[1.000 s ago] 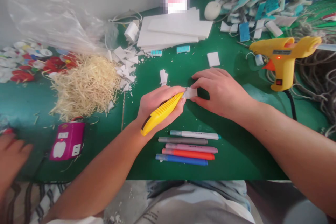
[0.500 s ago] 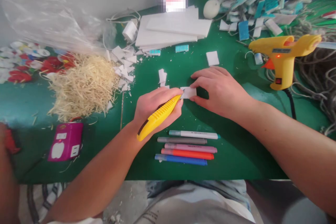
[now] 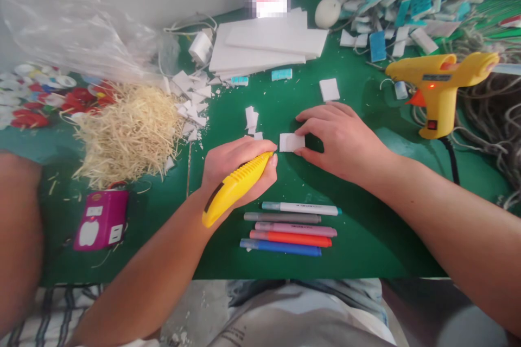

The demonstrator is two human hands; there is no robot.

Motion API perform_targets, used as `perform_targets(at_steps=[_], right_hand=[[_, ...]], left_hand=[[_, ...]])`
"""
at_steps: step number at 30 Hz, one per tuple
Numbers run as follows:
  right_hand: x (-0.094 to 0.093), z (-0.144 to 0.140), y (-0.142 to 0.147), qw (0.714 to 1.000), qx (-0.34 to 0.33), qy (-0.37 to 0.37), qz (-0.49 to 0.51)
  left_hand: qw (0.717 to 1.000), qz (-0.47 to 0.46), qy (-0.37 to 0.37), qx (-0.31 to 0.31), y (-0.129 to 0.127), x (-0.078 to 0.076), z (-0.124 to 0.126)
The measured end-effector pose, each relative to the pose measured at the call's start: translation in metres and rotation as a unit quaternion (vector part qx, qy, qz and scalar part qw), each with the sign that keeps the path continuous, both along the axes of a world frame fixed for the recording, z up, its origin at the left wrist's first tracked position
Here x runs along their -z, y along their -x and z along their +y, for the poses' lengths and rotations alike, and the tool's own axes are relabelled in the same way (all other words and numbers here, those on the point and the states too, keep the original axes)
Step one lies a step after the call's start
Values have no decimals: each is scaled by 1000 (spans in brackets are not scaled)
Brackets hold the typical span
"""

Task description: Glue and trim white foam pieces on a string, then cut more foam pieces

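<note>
My left hand [image 3: 240, 171] is closed around a yellow utility knife [image 3: 236, 190], its tip end pointing up and to the right. Just right of that tip lies a small white foam piece [image 3: 290, 142] on the green table [image 3: 358, 227]. The thumb and fingers of my right hand [image 3: 340, 141] pinch this piece at its right end. Several thin white offcuts [image 3: 252, 119] lie above my left hand. A square white foam piece [image 3: 329, 89] rests beyond my right hand.
Several markers [image 3: 288, 229] lie in front of me. A yellow glue gun [image 3: 439, 89] stands at right, its light lit. White foam sheets [image 3: 260, 46] are at the back. At left are wood shavings [image 3: 130, 135], a purple power socket [image 3: 101, 219] and another person's arm [image 3: 20, 238].
My left hand with the utility knife has drawn back left, off the foam piece. My right hand stays put. The other person's arm at the left edge has come further into view.
</note>
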State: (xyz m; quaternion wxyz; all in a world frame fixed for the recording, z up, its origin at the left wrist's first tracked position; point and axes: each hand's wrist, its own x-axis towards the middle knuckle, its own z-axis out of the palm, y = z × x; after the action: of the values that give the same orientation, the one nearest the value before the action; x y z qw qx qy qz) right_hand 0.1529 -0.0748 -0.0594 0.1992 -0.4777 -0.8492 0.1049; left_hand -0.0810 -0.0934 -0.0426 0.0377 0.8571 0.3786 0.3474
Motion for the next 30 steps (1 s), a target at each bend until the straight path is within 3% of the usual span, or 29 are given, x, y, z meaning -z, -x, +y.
perform_targets(at_steps=[6, 22, 30], right_hand=[[2, 1, -2, 1000, -10, -8, 13], [3, 1, -1, 998, -20, -43, 27], [2, 1, 0, 999, -14, -26, 22]], left_hand=[[998, -55, -6, -9, 0, 4, 2], [995, -35, 88, 1, -8, 10, 3], [995, -36, 94, 5, -9, 9, 5]])
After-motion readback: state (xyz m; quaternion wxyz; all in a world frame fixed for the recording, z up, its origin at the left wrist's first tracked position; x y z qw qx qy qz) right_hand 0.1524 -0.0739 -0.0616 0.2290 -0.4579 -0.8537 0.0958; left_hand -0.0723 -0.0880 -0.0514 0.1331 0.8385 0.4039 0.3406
